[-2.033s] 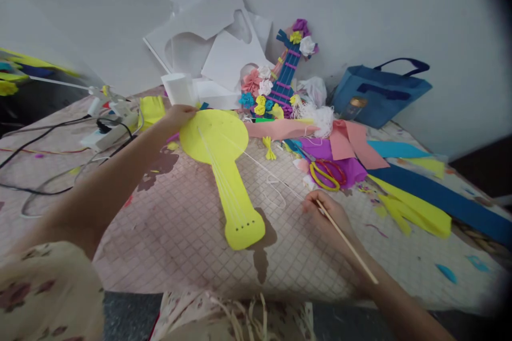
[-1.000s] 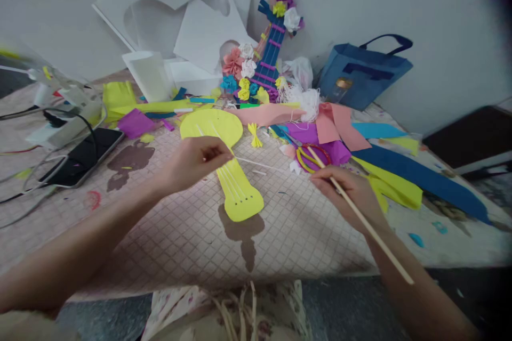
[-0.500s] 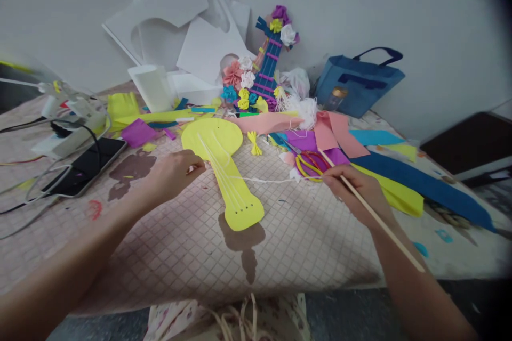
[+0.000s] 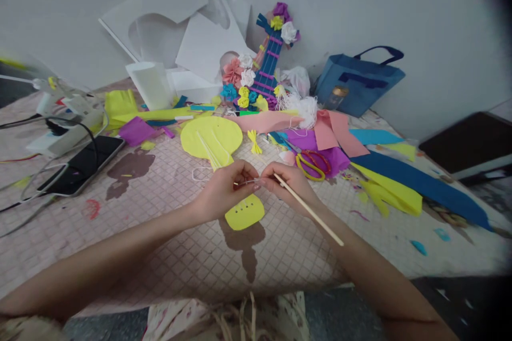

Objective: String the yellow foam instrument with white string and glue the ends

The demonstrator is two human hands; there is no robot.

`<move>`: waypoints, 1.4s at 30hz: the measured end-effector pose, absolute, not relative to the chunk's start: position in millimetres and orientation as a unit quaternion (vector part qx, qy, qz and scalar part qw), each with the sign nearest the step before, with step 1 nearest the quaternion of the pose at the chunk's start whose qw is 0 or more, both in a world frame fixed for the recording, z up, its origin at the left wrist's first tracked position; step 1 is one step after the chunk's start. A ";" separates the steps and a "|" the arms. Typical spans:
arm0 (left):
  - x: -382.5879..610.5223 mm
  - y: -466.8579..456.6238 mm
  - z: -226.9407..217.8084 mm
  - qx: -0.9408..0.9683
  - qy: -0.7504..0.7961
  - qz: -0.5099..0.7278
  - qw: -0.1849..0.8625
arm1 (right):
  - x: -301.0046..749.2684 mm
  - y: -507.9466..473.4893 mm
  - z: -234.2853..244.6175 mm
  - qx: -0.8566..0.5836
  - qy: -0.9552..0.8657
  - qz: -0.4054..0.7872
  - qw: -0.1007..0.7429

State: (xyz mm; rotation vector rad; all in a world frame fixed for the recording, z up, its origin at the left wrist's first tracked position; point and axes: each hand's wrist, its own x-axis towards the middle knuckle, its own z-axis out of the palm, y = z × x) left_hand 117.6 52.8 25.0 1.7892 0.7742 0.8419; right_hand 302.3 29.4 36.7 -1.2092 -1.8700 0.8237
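Note:
A yellow guitar-shaped cutout (image 4: 212, 136) lies on the table, white strings running from its round body along the neck. Over that neck my left hand (image 4: 226, 186) is closed, thumb and fingers pinching a white string (image 4: 248, 181). My right hand (image 4: 290, 184) meets it fingertip to fingertip, also at the string. A thin wooden stick (image 4: 312, 213) is held in the right hand and slants back over the wrist. Both hands hide the middle of the neck; the holed yellow end shows below them. A loop of string lies left of the neck.
Behind stands a decorated blue paper guitar (image 4: 267, 69) with paper flowers. Scissors (image 4: 312, 165) lie among crepe paper strips at right, near a blue bag (image 4: 358, 85). A phone (image 4: 86, 165) and a power strip with cables (image 4: 64, 133) are at left.
My left hand has moved right, and my right hand has moved left with the stick, so they meet above the neck. The string stretched to the right is now gathered between the fingertips.

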 end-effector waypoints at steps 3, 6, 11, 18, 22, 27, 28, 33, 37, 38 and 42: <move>110.1 55.2 24.8 0.764 0.336 0.344 0.430 | 305.1 29.2 31.7 -0.473 -0.721 0.345 0.371; 101.0 58.6 23.7 0.784 0.360 0.329 0.384 | 308.4 28.5 26.3 -0.484 -0.711 0.352 0.368; 96.4 60.3 17.9 0.824 0.360 0.303 0.315 | 306.6 29.3 15.5 -0.494 -0.701 0.367 0.361; 108.6 48.6 8.2 0.811 0.323 0.323 0.366 | 292.7 26.3 4.7 -0.455 -0.679 0.454 0.356; 105.3 49.6 10.6 0.830 0.305 0.331 0.330 | 294.7 25.7 0.4 -0.440 -0.647 0.500 0.371; 96.6 58.3 17.0 0.854 0.299 0.303 0.299 | 303.2 26.8 0.0 -0.454 -0.673 0.458 0.364; 95.4 60.1 17.1 0.868 0.296 0.279 0.286 | 305.6 26.8 0.4 -0.457 -0.674 0.448 0.369; 93.0 64.1 12.0 0.920 0.271 0.170 0.227 | 318.8 22.0 0.0 -0.436 -0.676 0.437 0.402; 93.7 62.9 7.7 0.932 0.274 0.126 0.202 | 320.9 11.3 -1.4 -0.455 -0.665 0.412 0.426; 94.1 62.5 6.8 0.933 0.273 0.121 0.204 | 320.0 8.8 -1.8 -0.466 -0.650 0.416 0.434; 96.2 61.6 3.9 0.935 0.271 0.108 0.202 | 316.3 3.1 -4.2 -0.482 -0.628 0.436 0.428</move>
